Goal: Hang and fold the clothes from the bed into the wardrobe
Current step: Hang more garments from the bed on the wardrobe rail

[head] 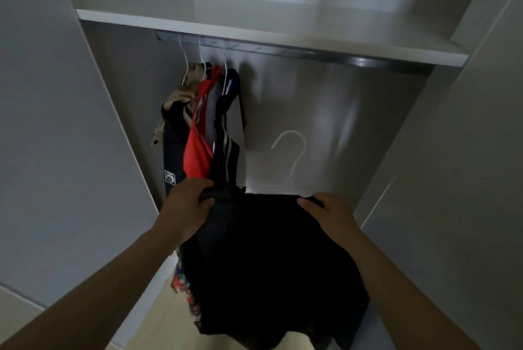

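- At wardrobe (368, 123) mouth, both arms reach in; black garment (268, 264) is held up low in front of the hanging bay, well below the rail (311, 53).
- Left hand (186, 205): fingers curled over the garment's top left edge, a firm grasp.
- Right hand (328, 213): thumb on the near side, fingers over the top right edge, pinching the cloth.
- White hanger (294, 151): hook rises just above the garment's top edge, near the middle. It looks to be inside the neck, but the body is hidden, so can't confirm.
- Progress, judged: partly done. Three hangers are already on the rail at the far left, carrying a beige piece (181, 94), red top (198, 151) and navy top (226, 137), bunched and touching.
- Left to do: lift the hook onto the rail, right of that bunch. Bed is not in view, so the remaining pile is unknown. No folded stack is visible on the shelf (254, 29).
- Patterned cloth (184, 287) peeks out behind the black garment's left edge; can't tell if it is hung or carried.
- Materials: black garment is matte, limp and drapes in soft folds; its type is unclear.
- Red and navy tops are smooth sportswear-like fabric with white stripes; the beige piece is crumpled.
- Hanger is thin, white and wire-like, with a round hook.
- Rail is dark glossy metal; wardrobe panels are flat, smooth and grey-white.
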`<state>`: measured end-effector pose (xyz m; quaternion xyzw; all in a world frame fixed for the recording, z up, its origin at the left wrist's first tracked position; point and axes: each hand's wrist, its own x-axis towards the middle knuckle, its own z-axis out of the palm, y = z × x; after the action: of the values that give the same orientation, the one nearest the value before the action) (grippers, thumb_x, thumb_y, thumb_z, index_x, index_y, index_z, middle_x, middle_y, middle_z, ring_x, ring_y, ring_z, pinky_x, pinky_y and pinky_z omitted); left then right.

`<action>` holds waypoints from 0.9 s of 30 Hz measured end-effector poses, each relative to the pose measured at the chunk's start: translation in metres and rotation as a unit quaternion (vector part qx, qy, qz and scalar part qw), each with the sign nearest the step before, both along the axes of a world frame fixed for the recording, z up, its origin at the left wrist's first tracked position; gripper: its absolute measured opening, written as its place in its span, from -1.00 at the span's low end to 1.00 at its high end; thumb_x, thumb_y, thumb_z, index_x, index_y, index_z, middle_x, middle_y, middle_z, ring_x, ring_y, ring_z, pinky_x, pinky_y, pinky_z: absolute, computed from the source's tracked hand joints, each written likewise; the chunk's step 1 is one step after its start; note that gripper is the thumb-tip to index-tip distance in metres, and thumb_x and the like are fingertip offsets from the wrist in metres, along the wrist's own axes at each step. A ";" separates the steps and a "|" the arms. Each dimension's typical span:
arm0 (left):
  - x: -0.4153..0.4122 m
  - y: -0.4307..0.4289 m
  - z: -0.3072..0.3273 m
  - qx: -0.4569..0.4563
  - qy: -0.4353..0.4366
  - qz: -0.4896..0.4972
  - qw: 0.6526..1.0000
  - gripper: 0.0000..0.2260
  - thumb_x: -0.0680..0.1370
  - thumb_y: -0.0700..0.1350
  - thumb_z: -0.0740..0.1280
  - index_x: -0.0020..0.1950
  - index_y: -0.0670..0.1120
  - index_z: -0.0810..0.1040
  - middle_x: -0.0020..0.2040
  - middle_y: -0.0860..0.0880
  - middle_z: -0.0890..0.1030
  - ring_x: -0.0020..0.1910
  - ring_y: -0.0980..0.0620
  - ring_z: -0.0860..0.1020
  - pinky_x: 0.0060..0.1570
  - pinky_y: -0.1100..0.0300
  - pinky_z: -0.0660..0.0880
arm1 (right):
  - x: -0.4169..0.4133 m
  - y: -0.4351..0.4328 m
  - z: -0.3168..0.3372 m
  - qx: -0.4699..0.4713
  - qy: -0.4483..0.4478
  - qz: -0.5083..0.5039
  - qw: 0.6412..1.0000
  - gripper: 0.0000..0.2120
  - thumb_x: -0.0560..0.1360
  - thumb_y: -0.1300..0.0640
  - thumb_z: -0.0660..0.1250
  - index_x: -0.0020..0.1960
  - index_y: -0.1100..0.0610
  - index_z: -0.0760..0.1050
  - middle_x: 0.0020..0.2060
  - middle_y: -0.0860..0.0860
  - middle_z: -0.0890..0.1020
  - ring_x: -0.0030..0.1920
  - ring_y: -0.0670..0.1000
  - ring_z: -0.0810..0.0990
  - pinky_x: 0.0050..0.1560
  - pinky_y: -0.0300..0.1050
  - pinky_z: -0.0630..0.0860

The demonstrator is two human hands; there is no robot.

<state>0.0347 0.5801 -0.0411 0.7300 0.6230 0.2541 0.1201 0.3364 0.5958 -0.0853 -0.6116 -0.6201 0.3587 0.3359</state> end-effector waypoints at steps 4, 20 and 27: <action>0.014 0.009 0.001 -0.007 -0.048 -0.013 0.999 -0.72 0.53 -0.21 0.34 0.24 -0.14 0.55 0.17 -0.11 0.57 0.10 -0.02 0.52 0.02 0.35 0.28 | 0.004 -0.002 -0.002 -0.015 -0.045 -0.087 0.995 -0.56 0.54 -0.11 0.29 -0.31 0.24 0.47 -0.44 0.09 0.53 -0.37 0.04 0.52 -0.29 -0.10 0.36; -0.057 0.056 0.006 0.009 -0.075 -0.081 0.994 -0.84 0.56 -0.32 0.26 0.03 -0.22 0.63 0.04 -0.04 0.62 0.04 -0.01 0.56 0.06 0.24 0.39 | -0.086 0.065 0.038 -0.006 -0.027 -0.151 0.988 -0.68 0.62 0.10 0.12 -0.26 0.21 0.39 -0.33 0.11 0.46 -0.28 0.05 0.44 -0.28 -0.13 0.31; -0.074 0.079 0.007 -0.016 -0.086 -0.058 0.994 -0.81 0.57 -0.27 0.25 0.11 -0.20 0.61 0.12 -0.06 0.60 0.12 -0.02 0.55 0.18 0.16 0.43 | -0.108 0.117 0.058 0.058 -0.097 -0.100 0.989 -0.73 0.63 0.09 0.10 -0.24 0.11 0.27 -0.37 -0.03 0.37 -0.40 -0.09 0.32 -0.46 -0.31 0.21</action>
<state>-0.0394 0.6592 -0.0342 0.7380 0.5713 0.2986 0.1995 0.2286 0.7130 -0.0277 -0.6816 -0.6054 0.2258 0.3433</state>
